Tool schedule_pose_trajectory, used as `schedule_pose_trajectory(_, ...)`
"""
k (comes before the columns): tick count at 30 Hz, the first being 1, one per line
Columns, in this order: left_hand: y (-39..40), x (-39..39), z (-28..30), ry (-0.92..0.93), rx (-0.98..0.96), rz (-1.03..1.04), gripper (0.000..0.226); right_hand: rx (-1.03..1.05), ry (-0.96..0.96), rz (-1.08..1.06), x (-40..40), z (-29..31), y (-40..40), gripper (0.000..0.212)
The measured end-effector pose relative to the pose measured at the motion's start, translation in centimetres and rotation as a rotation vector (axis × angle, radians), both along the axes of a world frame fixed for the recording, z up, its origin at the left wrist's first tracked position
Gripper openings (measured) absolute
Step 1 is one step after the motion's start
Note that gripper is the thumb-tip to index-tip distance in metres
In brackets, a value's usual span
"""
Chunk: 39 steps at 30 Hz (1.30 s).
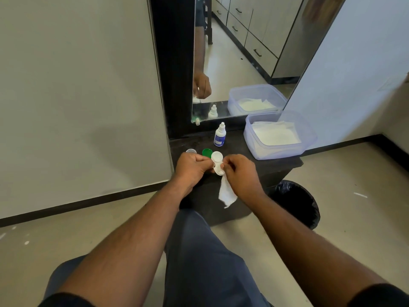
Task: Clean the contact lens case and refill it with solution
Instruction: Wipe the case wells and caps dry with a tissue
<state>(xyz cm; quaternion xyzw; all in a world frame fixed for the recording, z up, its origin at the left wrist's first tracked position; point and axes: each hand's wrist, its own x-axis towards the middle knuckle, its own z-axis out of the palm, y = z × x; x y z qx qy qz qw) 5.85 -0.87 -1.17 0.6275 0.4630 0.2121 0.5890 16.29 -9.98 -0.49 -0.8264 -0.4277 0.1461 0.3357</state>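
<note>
The clear cap (191,150) sits furthest left on the dark shelf (274,167), just beside the green cap (207,152), both lying behind the hands and apart from them. The left hand (192,168) is curled, its fingertips pinching the left side of the contact lens case (217,163), which is held just above the shelf between the two hands. The long axis of the case runs away from the person, one open well toward the mirror (239,58) and the other toward the body; both wells appear uncapped. The right hand (240,171) is curled at the right side of the case and pinches a white tissue (226,192), whose free end hangs down toward the person; whether the tissue is inside a well cannot be told. The likely step is wiping the wells, so the tissue must enter along the case's axis. The solution bottle (219,135) stands upright behind the case, nearer the right hand. Further right, the plastic tub (309,138) of tissues sits at the shelf's right edge, with the black bin (296,202) on the floor below it
</note>
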Motion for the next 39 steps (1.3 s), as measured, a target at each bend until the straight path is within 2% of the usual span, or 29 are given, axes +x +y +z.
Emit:
schedule_pose_trajectory(2, 0.1, -0.2, -0.2, -0.003, 0.012, -0.026, 0.013, -0.075, -0.128, 0.150, 0.7, -0.1, -0.1, 0.015)
schedule_pose_trajectory(4, 0.0, -0.2, -0.5, -0.019, 0.014, -0.016, 0.013, -0.067, -0.124, 0.172, 1.2, -0.3, -0.1, 0.015)
schedule_pose_trajectory(5, -0.1, -0.2, -0.5, -0.030, 0.012, 0.001, 0.011, -0.026, -0.068, 0.119, 1.1, -0.4, -0.1, 0.013)
schedule_pose_trajectory(10, -0.1, 0.0, -0.8, -0.044, 0.015, 0.109, 0.006, 0.150, 0.561, -0.336, -1.4, -0.7, 0.4, 0.012)
schedule_pose_trajectory(12, -0.1, 0.0, -0.9, -0.044, -0.006, 0.142, 0.009, 0.190, 0.697, -0.427, -2.2, -0.5, 0.6, 0.012)
schedule_pose_trajectory(16, 0.0, -0.2, -0.9, -0.058, -0.010, 0.134, 0.006, 0.259, 0.774, -0.513, -2.5, -0.3, 1.0, 0.017)
schedule_pose_trajectory(21, -0.1, -0.2, -0.8, -0.042, 0.014, 0.116, 0.007, 0.264, 0.687, -0.506, -2.2, -0.5, 1.1, 0.008)
schedule_pose_trajectory(30, -0.3, -0.1, -0.2, -0.146, -0.064, 0.212, 0.012, 0.328, 0.656, -0.453, -3.2, -0.7, 0.4, 0.006)
schedule_pose_trajectory(32, -0.4, -0.3, 0.0, -0.165, -0.077, 0.227, 0.010, 0.369, 0.742, -0.479, -3.6, -0.8, 0.7, 0.006)
schedule_pose_trajectory(37, -0.4, -0.6, 0.2, -0.171, -0.098, 0.231, 0.011, 0.419, 1.142, -0.547, -5.0, -1.2, 1.5, 0.009)
schedule_pose_trajectory(39, -0.4, -0.6, 0.2, -0.164, -0.094, 0.220, 0.014, 0.444, 1.198, -0.543, -5.0, -1.0, 1.5, 0.008)
